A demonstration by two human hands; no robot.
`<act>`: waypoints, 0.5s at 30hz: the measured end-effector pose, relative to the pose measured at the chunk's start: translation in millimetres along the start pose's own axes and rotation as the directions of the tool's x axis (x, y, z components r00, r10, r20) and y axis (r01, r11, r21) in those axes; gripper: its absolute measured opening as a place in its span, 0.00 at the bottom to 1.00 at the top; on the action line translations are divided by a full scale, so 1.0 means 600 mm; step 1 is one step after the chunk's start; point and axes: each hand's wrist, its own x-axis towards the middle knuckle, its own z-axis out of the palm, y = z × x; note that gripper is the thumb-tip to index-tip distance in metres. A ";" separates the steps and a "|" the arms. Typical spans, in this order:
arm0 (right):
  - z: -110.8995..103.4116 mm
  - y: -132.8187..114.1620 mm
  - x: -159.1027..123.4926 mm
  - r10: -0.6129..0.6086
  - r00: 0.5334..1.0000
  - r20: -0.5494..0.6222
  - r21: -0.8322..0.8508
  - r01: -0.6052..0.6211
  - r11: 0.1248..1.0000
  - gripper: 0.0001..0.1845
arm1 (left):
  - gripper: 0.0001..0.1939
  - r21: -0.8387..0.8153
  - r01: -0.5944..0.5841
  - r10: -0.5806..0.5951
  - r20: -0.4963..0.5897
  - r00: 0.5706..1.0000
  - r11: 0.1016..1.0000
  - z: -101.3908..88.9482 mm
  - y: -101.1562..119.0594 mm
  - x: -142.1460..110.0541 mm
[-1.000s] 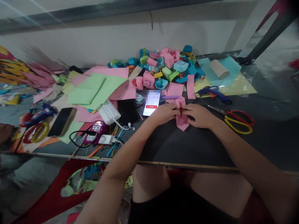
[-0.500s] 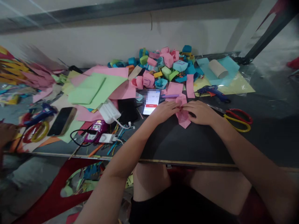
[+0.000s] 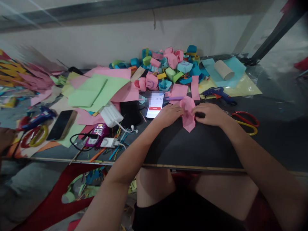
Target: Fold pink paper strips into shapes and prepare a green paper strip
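Note:
A folded pink paper piece point(image 3: 188, 116) lies on the black tabletop point(image 3: 192, 147) between my hands. My left hand point(image 3: 169, 115) pinches its left edge with curled fingers. On its right side my right hand point(image 3: 209, 114) presses with closed fingers. Just beyond my left hand a lit phone point(image 3: 155, 104) lies flat. Behind it rises a heap of folded paper boxes point(image 3: 168, 67) in pink, blue and green.
Red-and-yellow scissors point(image 3: 245, 122) and a blue glue gun point(image 3: 218, 93) lie to the right, a cardboard tube point(image 3: 223, 70) behind them. Green and pink sheets point(image 3: 98, 89), a white charger point(image 3: 110, 115), a dark phone point(image 3: 60, 125) and cables sit to the left.
The pink paper now stands up more between my hands, its top lifted and showing. My hands have parted slightly. The view has shifted a little.

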 end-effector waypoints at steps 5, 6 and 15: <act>-0.006 -0.002 -0.001 -0.057 0.998 0.034 0.112 0.053 0.992 0.08 | 0.13 -0.056 -0.005 0.006 0.018 1.000 0.998 -0.007 -0.004 -0.003; -0.007 -0.002 -0.001 -0.065 0.997 0.052 0.136 0.058 0.989 0.08 | 0.13 -0.082 -0.011 0.013 0.020 1.000 0.997 -0.008 -0.005 -0.004; 0.005 -0.004 0.001 -0.083 0.992 0.091 0.118 0.072 0.990 0.13 | 0.11 -0.154 -0.059 0.061 0.008 0.998 0.986 -0.009 -0.007 -0.002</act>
